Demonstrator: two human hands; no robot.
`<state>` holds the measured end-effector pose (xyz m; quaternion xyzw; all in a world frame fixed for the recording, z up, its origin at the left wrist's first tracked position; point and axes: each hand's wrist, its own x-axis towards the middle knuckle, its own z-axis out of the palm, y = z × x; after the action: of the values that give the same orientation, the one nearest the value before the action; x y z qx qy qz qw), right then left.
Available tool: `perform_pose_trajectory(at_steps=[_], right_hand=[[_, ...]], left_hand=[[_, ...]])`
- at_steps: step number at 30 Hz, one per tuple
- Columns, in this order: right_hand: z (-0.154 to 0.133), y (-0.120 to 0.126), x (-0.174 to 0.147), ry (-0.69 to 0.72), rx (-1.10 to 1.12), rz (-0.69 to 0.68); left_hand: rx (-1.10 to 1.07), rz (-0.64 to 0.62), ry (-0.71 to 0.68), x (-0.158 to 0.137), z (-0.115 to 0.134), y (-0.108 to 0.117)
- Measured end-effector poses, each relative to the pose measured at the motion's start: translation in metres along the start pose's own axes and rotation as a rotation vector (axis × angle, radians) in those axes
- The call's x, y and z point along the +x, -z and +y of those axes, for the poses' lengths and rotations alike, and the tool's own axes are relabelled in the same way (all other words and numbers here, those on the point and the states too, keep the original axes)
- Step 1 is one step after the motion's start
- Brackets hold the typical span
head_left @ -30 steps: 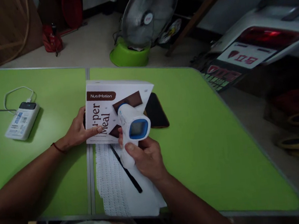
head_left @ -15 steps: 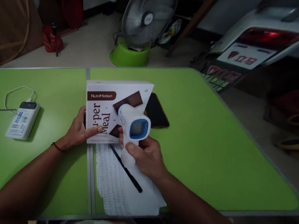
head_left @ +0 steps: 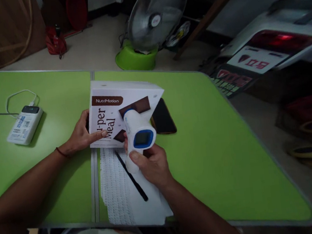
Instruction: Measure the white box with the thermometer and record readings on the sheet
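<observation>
White plastic pistol-shaped device (head_left: 134, 125) with blue-framed grey screen (head_left: 143, 138), raised over middle of bright green metal-edged worktop (head_left: 218, 155). Grasped by the handle in right hand (head_left: 152, 165), thumb just below screen. Nose aimed at front of white cardboard box (head_left: 116, 113) with brown "NutriMotion" label (head_left: 107, 100); cannot tell if touching. Box gripped at left side by left hand (head_left: 81, 135), thumb flat on front, fingers mostly hidden behind; tilted, front turned toward near edge.

At middle of near edge: white paper sheets (head_left: 125, 200) with rows of small print, slim black pen (head_left: 137, 186) lying slantwise on top. Right of box, partly hidden by it: flat dark phone (head_left: 164, 118) with brown rim. Toward far left corner: white rectangular power bank (head_left: 25, 125), white cable (head_left: 6, 101) plugged in. Beyond far edge, on pale floor (head_left: 100, 37): large round fan (head_left: 158, 8) above bright green plastic basin (head_left: 136, 60).
</observation>
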<state>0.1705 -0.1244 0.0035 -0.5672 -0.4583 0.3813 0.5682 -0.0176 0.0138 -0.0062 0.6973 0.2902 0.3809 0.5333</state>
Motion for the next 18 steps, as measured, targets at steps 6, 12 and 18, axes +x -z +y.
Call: perform_pose_trajectory(at_steps=[6, 12, 18], right_hand=[[-0.004, 0.015, 0.007, 0.096, -0.130, -0.045], [-0.006, 0.045, 0.015, -0.008, -0.417, -0.079], [0.020, 0.067, 0.017, -0.012, -0.873, -0.093]], left_hand=[[-0.003, 0.086, -0.100, 0.005, -0.004, 0.005], [0.032, 0.136, -0.143, 0.012, -0.020, 0.014], [0.090, 0.111, -0.141, 0.019, -0.034, 0.019]])
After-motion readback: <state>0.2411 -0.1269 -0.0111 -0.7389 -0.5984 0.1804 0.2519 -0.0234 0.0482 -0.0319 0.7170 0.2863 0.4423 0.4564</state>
